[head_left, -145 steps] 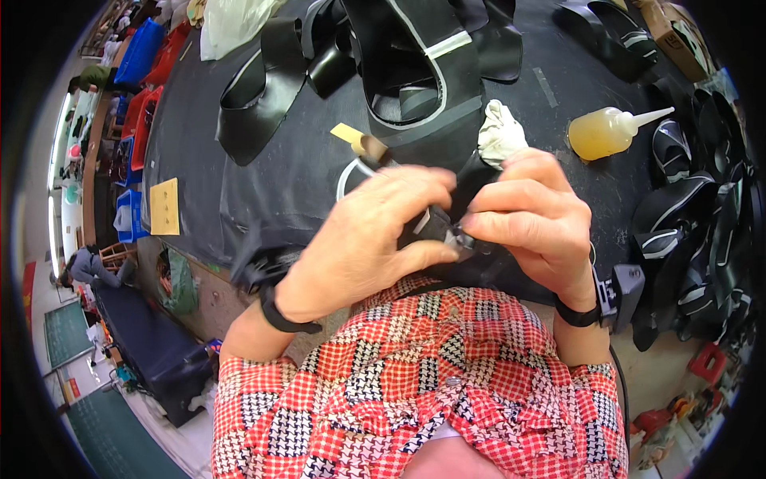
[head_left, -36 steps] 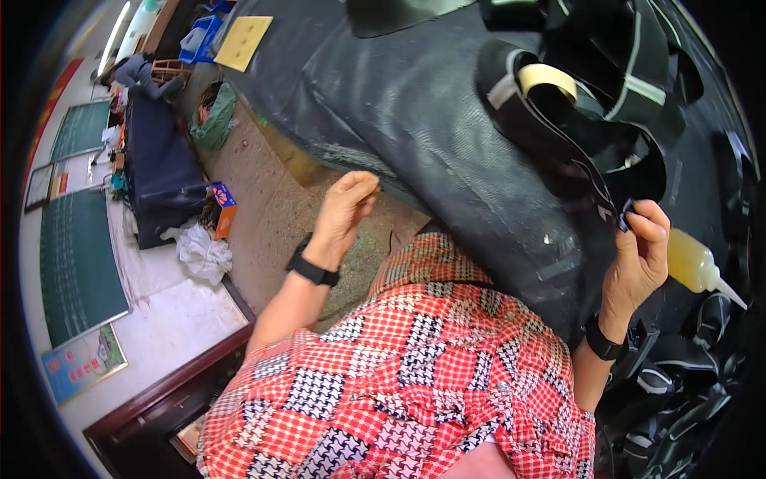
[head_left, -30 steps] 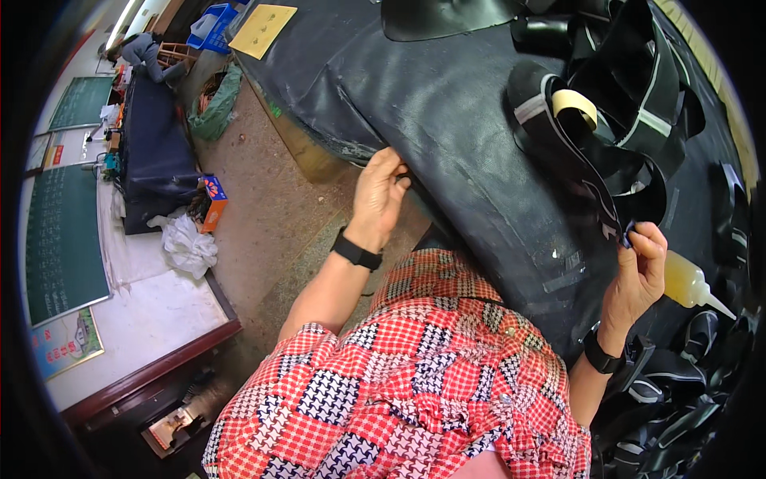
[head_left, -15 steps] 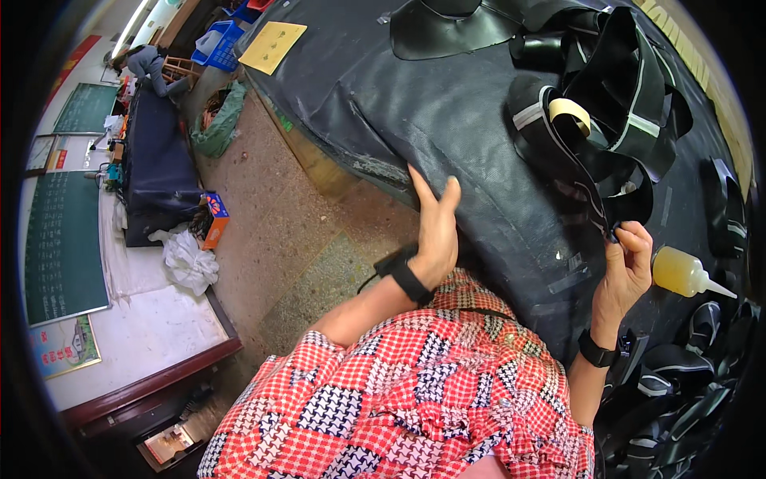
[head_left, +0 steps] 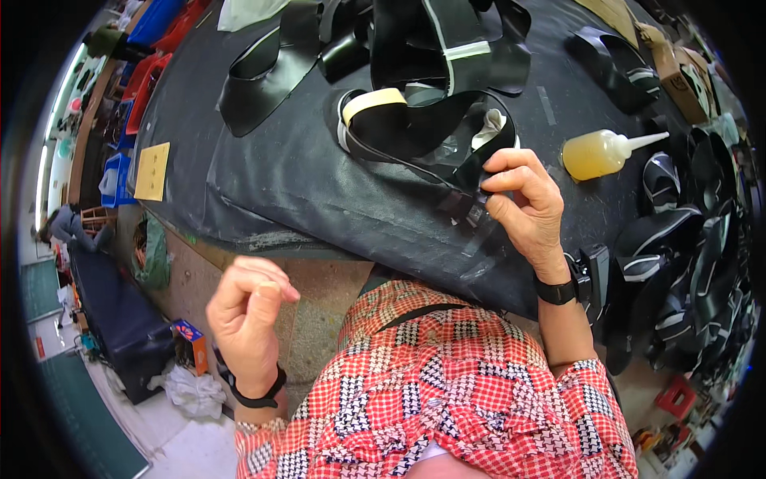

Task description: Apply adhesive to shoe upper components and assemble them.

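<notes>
At the table's near side, my right hand (head_left: 527,203) is closed in a pinch on one end of a black leather strip (head_left: 391,160), pale-edged and curled into a loop. A pale yellow band (head_left: 373,104) shows on the loop's far left side. A crumpled whitish piece (head_left: 488,128) sits inside the loop. My left hand (head_left: 251,315) is raised left of my body, in front of the table edge, fingers curled in to the thumb; I see nothing in it. A squeeze bottle (head_left: 594,154) of yellowish liquid, with a white nozzle, lies right of my right hand.
More black leather pieces (head_left: 271,72) lie at the far side of the black-covered table (head_left: 263,184). A yellow card (head_left: 152,172) lies at its left. Black, grey-edged pieces (head_left: 674,239) are heaped on the right. A person (head_left: 72,227) is bent over at far left.
My left hand has come off the table edge, its fingers now curled. My right hand still pinches the strip. The view has swung right, shifting the table leftward.
</notes>
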Action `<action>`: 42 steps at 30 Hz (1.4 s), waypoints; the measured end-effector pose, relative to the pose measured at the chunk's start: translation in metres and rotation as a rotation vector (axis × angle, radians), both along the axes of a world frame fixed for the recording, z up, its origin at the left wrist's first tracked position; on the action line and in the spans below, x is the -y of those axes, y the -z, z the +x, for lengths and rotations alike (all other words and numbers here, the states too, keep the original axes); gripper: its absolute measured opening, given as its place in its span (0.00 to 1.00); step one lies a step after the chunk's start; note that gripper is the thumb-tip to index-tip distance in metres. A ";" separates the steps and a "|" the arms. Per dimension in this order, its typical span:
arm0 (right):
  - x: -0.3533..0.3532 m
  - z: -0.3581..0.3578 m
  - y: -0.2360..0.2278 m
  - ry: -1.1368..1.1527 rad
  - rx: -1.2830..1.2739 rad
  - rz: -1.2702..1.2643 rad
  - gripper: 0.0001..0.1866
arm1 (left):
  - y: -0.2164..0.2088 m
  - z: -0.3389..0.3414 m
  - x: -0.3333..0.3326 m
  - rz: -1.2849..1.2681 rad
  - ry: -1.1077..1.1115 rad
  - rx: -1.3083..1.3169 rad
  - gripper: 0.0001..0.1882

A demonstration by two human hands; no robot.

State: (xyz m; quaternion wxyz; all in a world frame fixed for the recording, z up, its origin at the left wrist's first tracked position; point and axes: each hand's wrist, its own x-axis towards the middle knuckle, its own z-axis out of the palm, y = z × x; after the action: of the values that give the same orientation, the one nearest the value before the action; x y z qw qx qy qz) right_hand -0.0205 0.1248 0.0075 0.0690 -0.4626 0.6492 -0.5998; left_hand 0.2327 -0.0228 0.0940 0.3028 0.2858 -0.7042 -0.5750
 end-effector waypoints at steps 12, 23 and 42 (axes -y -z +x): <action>-0.014 -0.014 -0.047 -0.153 0.216 0.126 0.09 | 0.026 -0.158 0.007 -0.475 0.832 0.195 0.15; -0.021 -0.012 -0.021 0.092 1.041 -0.115 0.16 | 0.043 -0.173 0.012 0.774 0.567 -0.257 0.13; 0.023 -0.038 -0.047 -0.177 0.915 -0.052 0.17 | 0.007 -0.152 0.036 0.517 0.625 0.128 0.09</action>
State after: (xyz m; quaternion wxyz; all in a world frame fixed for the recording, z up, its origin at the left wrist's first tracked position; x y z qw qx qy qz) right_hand -0.0585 0.1014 0.0542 0.3877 -0.2059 0.4947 -0.7500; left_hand 0.0803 -0.0590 0.0873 -0.0125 0.1601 -0.6069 -0.7784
